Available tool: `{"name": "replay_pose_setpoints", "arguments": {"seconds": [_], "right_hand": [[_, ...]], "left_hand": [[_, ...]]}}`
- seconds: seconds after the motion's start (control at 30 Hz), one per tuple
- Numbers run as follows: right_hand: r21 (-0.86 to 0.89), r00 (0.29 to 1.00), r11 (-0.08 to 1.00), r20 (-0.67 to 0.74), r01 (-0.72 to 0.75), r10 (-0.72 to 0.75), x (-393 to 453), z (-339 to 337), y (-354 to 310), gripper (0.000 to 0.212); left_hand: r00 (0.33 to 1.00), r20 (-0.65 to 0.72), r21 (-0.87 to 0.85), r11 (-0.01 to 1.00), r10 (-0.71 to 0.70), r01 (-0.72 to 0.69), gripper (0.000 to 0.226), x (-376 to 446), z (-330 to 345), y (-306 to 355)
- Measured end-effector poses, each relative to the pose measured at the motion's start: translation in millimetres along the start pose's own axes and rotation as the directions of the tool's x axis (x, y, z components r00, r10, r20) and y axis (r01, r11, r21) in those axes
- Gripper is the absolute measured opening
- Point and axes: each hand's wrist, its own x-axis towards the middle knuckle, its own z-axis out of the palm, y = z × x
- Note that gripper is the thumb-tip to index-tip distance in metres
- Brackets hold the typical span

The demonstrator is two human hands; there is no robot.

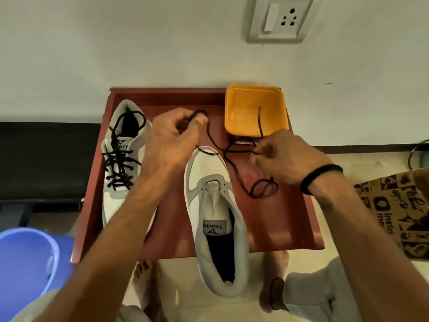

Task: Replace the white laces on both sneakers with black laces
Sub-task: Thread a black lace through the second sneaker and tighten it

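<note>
Blue bucket at far left, beside the red surface. Laced shoe on surface's left side, black lace through its eyelets. Left hand above it, grip pinching one end of the loose lace. Unlaced shoe at centre, heel hanging over the near edge. Lace runs past its toe and coils on the surface. Right hand, grip pinching the lace's other part, just in front of the orange tub. Patterned bag at right.

Two sneakers, one loose black lace, one yellow tub (one sneaker laced)
</note>
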Motion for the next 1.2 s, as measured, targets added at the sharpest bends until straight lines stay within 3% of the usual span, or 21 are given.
{"name": "replay_pose_setpoints", "arguments": {"seconds": [0.07,0.13,0.2,0.23,0.3,0.4,0.47,0.53,0.6,0.67,0.73,0.77,0.83,0.9,1.0,1.07,1.13,1.2], "right_hand": [[-0.056,0.971,0.998,-0.237,0.000,-0.014,3.0,0.8,-1.0,0.020],[0.078,0.925,0.980,-0.351,0.183,-0.145,4.1,-2.9,-6.4,0.027],[0.326,0.926,0.871,-0.220,0.367,-0.308,2.0,-4.2,-15.1,0.039],[0.418,0.920,0.821,-0.134,0.390,-0.369,-0.8,-2.2,-21.1,0.044],[0.488,0.903,0.776,-0.059,0.399,-0.426,-2.2,4.0,-28.0,0.030],[0.637,0.955,0.713,-0.163,0.292,-0.246,6.2,5.7,-26.3,0.013],[0.828,0.980,0.533,-0.196,0.175,-0.017,13.1,-2.0,-17.9,0.017],[0.946,0.982,0.307,-0.145,0.102,0.121,16.5,-12.2,-9.2,0.016],[0.976,0.978,0.213,-0.097,0.056,0.184,17.1,-17.3,-3.0,0.015],[0.950,0.970,0.312,-0.094,0.019,0.226,15.5,-17.6,-0.7,0.014],[0.799,0.975,0.602,-0.131,-0.005,0.182,11.6,-15.4,-1.9,0.023],[0.654,0.985,0.756,-0.121,-0.014,0.122,8.5,-13.5,-3.2,0.027],[0.410,0.999,0.912,-0.008,-0.034,0.041,3.1,-8.6,-6.7,0.029],[0.278,0.997,0.960,0.068,-0.046,0.028,-0.1,-0.1,-7.7,0.038],[-0.035,0.987,0.995,-0.129,0.090,-0.094,2.3,6.7,-10.9,0.069],[0.061,0.950,0.966,-0.205,0.252,-0.235,3.3,5.0,-15.1,0.076],[0.166,0.923,0.920,-0.224,0.354,-0.315,6.1,6.0,-17.8,0.066],[0.121,0.906,0.919,-0.254,0.376,-0.338,7.6,8.3,-19.4,0.039]], "left_hand": [[0.995,0.093,-0.111,0.993,0.041,-0.030,0.021,-3.6,1.2,12.5],[0.983,0.130,-0.195,0.976,0.128,-0.101,0.028,-7.4,1.7,25.1],[0.971,0.156,-0.244,0.960,0.182,-0.141,0.039,-11.0,3.1,30.4],[0.968,0.171,-0.250,0.959,0.182,-0.135,0.044,-12.2,3.8,31.3],[0.965,0.189,-0.247,0.960,0.182,-0.132,0.046,-13.0,4.0,30.8],[0.974,0.178,-0.188,0.976,0.139,-0.105,0.043,-9.4,0.3,25.5],[0.977,0.206,-0.097,0.994,0.061,-0.041,0.045,-5.8,-2.5,18.2],[0.966,0.258,0.025,1.000,-0.011,0.005,0.042,-1.3,-7.0,9.4],[0.947,0.316,0.107,0.994,-0.049,0.016,0.033,0.9,-12.4,4.3],[0.948,0.314,0.120,0.993,-0.050,0.012,0.026,1.6,-14.0,2.0],[0.971,0.237,0.048,0.999,-0.015,0.004,0.025,3.9,-13.4,2.8],[0.983,0.186,-0.064,0.998,-0.010,0.022,0.025,6.6,-13.6,3.9],[0.989,0.143,-0.374,0.922,-0.049,0.100,0.023,12.7,-16.2,6.7],[0.989,0.145,-0.450,0.887,-0.040,0.101,0.020,16.1,-16.0,4.5],[0.975,0.209,-0.068,0.995,0.080,-0.068,0.013,9.1,-2.7,-1.9],[0.940,0.324,0.113,0.982,0.108,-0.152,0.015,4.3,9.3,-3.6],[0.931,0.348,0.151,0.973,0.112,-0.174,0.015,4.0,14.2,-4.0],[0.957,0.280,0.091,0.990,0.074,-0.103,0.012,4.4,11.8,-2.7]]}}
